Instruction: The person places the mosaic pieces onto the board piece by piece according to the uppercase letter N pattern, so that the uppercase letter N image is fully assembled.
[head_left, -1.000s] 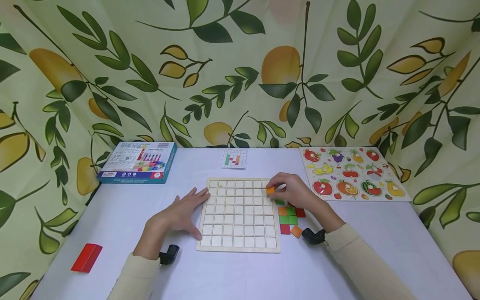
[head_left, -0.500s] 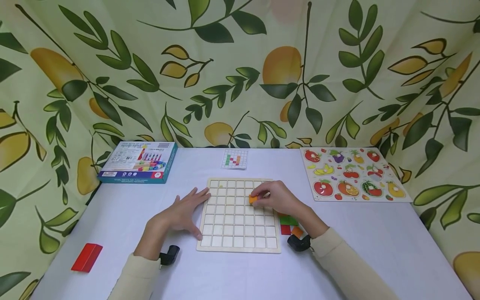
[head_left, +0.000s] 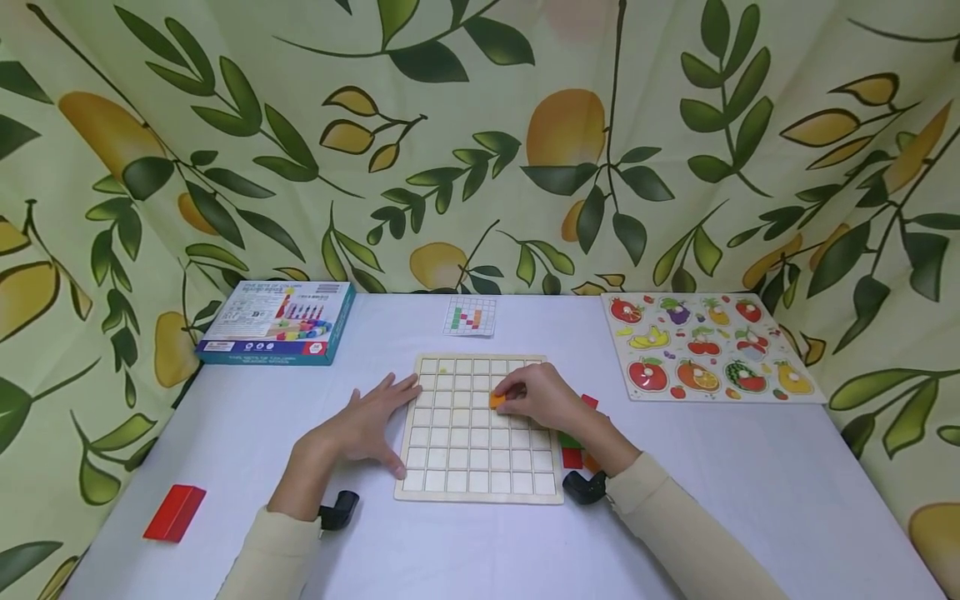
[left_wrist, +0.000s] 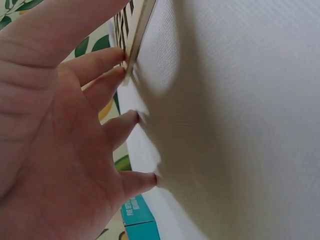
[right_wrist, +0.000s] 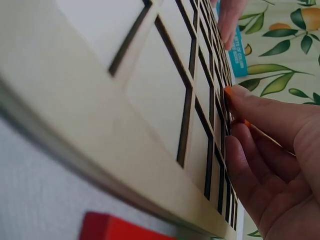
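Note:
A light wooden grid board [head_left: 459, 459] with square cells lies mid-table. My right hand [head_left: 542, 397] pinches an orange square tile [head_left: 497, 401] right at a cell in its upper right part. In the right wrist view the orange tile [right_wrist: 228, 93] shows between thumb and fingers, close against the grid. With spread fingers, my left hand [head_left: 358, 427] rests at the board's left edge; thumb and fingertips touch the frame and table. Partly hidden under my right forearm, red [head_left: 572, 458] and green [head_left: 568, 441] tiles lie along the board's right side.
Behind the board lies a small printed card [head_left: 470, 317] with a coloured grid pattern. A boxed set [head_left: 275, 323] sits at the back left and a fruit puzzle board [head_left: 711, 347] at the back right. A red block [head_left: 174, 513] lies at the front left.
My right hand has carried the orange tile leftward from the board's right edge and down to a cell. The left hand has stayed in place.

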